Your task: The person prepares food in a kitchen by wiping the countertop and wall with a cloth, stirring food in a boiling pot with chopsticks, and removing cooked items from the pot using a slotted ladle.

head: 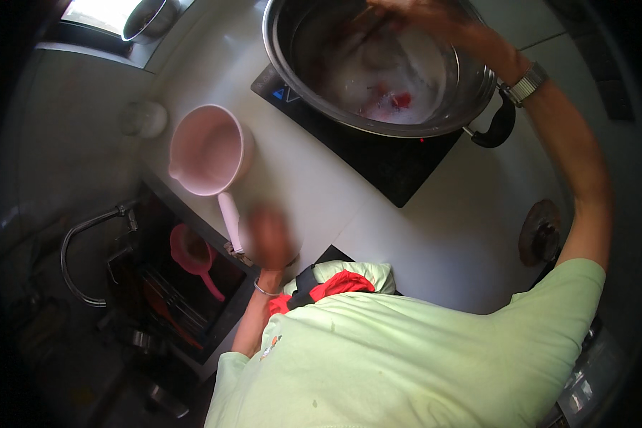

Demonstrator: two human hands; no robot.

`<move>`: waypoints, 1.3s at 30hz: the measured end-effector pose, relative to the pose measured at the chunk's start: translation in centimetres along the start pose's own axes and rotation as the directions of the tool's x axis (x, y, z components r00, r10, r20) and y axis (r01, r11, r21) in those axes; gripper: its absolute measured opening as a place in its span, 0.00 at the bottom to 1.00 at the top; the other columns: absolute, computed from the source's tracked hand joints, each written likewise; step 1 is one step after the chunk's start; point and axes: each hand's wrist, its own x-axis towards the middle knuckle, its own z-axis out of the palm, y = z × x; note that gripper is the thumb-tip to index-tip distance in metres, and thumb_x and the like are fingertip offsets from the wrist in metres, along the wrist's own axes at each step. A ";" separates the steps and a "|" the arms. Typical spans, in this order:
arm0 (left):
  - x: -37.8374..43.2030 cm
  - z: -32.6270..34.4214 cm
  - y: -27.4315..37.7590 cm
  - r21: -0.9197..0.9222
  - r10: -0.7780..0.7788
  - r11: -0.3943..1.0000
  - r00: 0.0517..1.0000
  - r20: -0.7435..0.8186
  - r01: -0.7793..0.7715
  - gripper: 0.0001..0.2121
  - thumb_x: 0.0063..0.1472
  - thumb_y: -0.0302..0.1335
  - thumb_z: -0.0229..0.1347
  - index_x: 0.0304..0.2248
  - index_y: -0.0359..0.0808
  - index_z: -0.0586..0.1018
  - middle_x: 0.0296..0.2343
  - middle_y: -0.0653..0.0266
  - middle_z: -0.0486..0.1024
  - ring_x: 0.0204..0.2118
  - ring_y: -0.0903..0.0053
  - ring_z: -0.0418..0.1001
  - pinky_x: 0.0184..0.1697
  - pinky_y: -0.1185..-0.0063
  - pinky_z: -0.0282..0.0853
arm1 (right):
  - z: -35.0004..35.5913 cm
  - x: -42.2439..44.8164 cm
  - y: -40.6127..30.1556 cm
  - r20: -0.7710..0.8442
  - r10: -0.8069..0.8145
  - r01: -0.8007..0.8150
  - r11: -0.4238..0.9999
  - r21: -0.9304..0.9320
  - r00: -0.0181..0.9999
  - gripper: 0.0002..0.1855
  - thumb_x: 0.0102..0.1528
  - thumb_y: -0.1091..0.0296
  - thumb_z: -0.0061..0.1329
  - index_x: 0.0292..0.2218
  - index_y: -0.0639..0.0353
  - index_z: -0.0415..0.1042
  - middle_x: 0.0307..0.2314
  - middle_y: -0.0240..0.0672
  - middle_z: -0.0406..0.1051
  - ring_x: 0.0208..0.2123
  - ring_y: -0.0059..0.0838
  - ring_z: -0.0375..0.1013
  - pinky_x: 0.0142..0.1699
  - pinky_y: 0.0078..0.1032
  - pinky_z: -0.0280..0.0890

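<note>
A large steel pot (291, 88) on a black induction cooktop (374, 166) holds cloudy, foamy liquid (348, 88) with red pieces (401, 100) in it. Above the pot, my right hand (422, 13) is blurred and partly cut off by the top edge. It grips what looks like a thin brown utensil (373, 25) reaching towards the liquid; its exact kind is unclear. On the counter, my left hand (270, 235) is blurred beside the handle of a pink plastic dipper (208, 150). Whether its fingers touch anything is unclear.
A black pot handle (500, 125) juts out on the right. At left, a dark sink (160, 267) under a curved faucet (67, 251) holds a smaller pink dipper (192, 251). A glass jar (150, 119), a lid (540, 232) and a metal bowl (152, 21) stand around.
</note>
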 end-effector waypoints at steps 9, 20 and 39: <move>-0.4 -0.2 -0.2 0.048 -0.038 0.998 0.996 0.084 0.034 0.15 0.53 0.25 0.45 0.41 0.30 0.69 0.39 0.55 0.67 0.45 0.63 0.63 0.50 0.68 0.56 | -0.6 -3.0 0.2 0.100 0.187 -0.192 0.980 0.047 0.977 0.08 0.52 0.67 0.46 0.30 0.62 0.72 0.18 0.32 0.71 0.16 0.17 0.68 0.22 0.16 0.65; -1.7 0.5 -1.1 0.068 -0.022 0.998 0.997 0.073 0.017 0.16 0.53 0.22 0.48 0.42 0.27 0.69 0.41 0.52 0.67 0.46 0.62 0.64 0.50 0.69 0.59 | 1.4 0.6 -1.8 -0.099 -0.053 0.045 0.996 -0.075 0.994 0.07 0.52 0.70 0.43 0.28 0.62 0.71 0.19 0.28 0.69 0.21 0.15 0.69 0.28 0.16 0.65; -2.4 1.6 -1.4 -0.028 -0.032 0.999 0.999 -0.019 0.032 0.18 0.52 0.24 0.50 0.43 0.30 0.68 0.43 0.53 0.65 0.47 0.61 0.64 0.51 0.69 0.58 | 0.3 -0.7 0.8 -0.202 -0.158 0.167 0.986 0.025 0.966 0.09 0.53 0.66 0.45 0.33 0.58 0.73 0.21 0.28 0.71 0.21 0.14 0.68 0.25 0.12 0.64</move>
